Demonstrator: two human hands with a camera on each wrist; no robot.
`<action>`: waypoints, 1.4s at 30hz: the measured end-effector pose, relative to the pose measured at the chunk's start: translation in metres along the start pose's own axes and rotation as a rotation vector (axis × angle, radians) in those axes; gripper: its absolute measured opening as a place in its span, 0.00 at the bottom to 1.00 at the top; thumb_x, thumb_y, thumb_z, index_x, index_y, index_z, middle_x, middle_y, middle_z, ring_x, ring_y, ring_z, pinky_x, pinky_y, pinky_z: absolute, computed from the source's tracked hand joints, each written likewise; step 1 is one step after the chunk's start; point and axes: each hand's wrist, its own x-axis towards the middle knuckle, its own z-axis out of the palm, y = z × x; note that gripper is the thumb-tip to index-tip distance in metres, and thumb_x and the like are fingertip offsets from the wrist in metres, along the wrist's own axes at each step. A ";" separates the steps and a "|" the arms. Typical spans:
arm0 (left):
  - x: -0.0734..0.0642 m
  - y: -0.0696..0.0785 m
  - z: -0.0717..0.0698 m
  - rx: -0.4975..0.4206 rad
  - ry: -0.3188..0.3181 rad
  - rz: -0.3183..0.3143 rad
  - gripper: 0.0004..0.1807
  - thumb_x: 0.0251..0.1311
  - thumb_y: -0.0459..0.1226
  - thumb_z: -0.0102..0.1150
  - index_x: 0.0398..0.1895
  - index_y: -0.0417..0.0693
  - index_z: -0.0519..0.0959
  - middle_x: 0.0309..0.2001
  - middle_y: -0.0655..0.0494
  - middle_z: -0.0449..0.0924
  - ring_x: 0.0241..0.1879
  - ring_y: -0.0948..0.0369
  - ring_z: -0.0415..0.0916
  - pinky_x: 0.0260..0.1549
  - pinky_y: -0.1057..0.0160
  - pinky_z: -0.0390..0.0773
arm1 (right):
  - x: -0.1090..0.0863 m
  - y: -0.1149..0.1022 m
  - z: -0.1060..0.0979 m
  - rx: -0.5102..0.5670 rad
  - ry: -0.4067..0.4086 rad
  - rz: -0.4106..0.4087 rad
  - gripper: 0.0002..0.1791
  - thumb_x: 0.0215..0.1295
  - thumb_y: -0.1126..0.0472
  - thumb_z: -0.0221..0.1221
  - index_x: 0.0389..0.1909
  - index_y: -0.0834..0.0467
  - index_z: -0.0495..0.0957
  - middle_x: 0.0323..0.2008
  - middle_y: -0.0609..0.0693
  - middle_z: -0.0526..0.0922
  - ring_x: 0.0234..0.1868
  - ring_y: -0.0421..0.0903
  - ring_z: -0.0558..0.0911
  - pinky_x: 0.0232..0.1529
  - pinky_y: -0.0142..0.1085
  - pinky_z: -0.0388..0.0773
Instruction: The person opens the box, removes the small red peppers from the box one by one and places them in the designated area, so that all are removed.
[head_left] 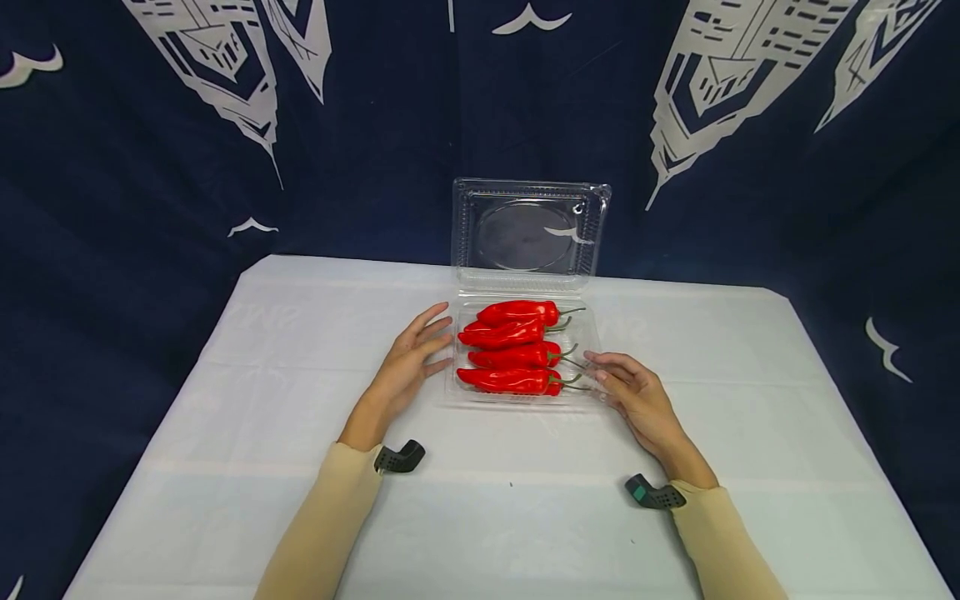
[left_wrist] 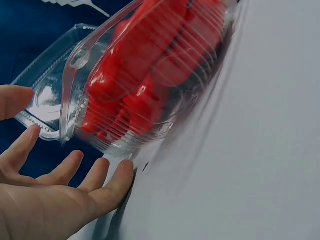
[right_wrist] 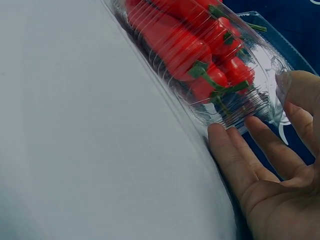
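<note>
Several red peppers [head_left: 513,357] with green stems lie side by side in a clear plastic clamshell container [head_left: 525,402]. Its lid [head_left: 528,229] stands raised at the back. At the container's left side is my left hand [head_left: 405,362], fingers spread and gripping nothing; in the left wrist view its fingertips are close to the ribbed wall. My right hand [head_left: 637,400] is at the right side. In the right wrist view its thumb [right_wrist: 299,89] and forefinger pinch the rim's corner, while the other fingers extend near the wall.
A white cloth [head_left: 510,517] covers the table beneath the container. Behind the table hangs a dark blue curtain [head_left: 390,158] with white printed shapes. Each wrist wears a dark strap-like device, the left device [head_left: 401,457] and the right device [head_left: 654,492].
</note>
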 end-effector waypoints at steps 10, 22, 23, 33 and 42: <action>0.005 -0.003 -0.007 -0.081 -0.139 0.005 0.36 0.70 0.28 0.51 0.78 0.62 0.58 0.79 0.51 0.53 0.76 0.49 0.53 0.69 0.36 0.59 | 0.000 -0.001 0.001 0.008 0.002 0.004 0.19 0.73 0.67 0.56 0.62 0.68 0.70 0.61 0.44 0.79 0.59 0.38 0.81 0.50 0.30 0.81; 0.006 -0.011 -0.010 -0.043 -0.214 0.013 0.38 0.67 0.22 0.46 0.79 0.52 0.55 0.81 0.55 0.48 0.78 0.47 0.49 0.72 0.43 0.58 | -0.001 -0.004 0.000 0.032 0.006 -0.016 0.21 0.72 0.69 0.56 0.63 0.69 0.69 0.63 0.47 0.78 0.60 0.40 0.81 0.52 0.33 0.82; 0.006 -0.011 -0.010 -0.042 -0.215 0.012 0.38 0.67 0.22 0.46 0.80 0.52 0.55 0.81 0.55 0.48 0.77 0.48 0.49 0.72 0.43 0.57 | -0.001 -0.004 0.000 0.031 0.007 -0.018 0.21 0.72 0.69 0.56 0.64 0.69 0.69 0.63 0.47 0.78 0.59 0.40 0.81 0.52 0.33 0.82; 0.006 -0.014 -0.011 -0.020 -0.222 0.004 0.39 0.67 0.24 0.46 0.80 0.53 0.54 0.81 0.54 0.45 0.78 0.47 0.46 0.74 0.44 0.54 | 0.002 -0.010 -0.003 -0.085 0.066 -0.055 0.24 0.70 0.68 0.59 0.64 0.70 0.69 0.64 0.52 0.77 0.59 0.39 0.80 0.54 0.31 0.80; 0.007 -0.015 -0.011 -0.001 -0.221 0.010 0.38 0.68 0.24 0.46 0.80 0.54 0.54 0.81 0.54 0.46 0.78 0.50 0.48 0.73 0.45 0.56 | 0.018 -0.041 -0.010 -0.426 0.135 -0.175 0.22 0.70 0.65 0.61 0.63 0.64 0.74 0.66 0.51 0.77 0.62 0.37 0.77 0.57 0.22 0.74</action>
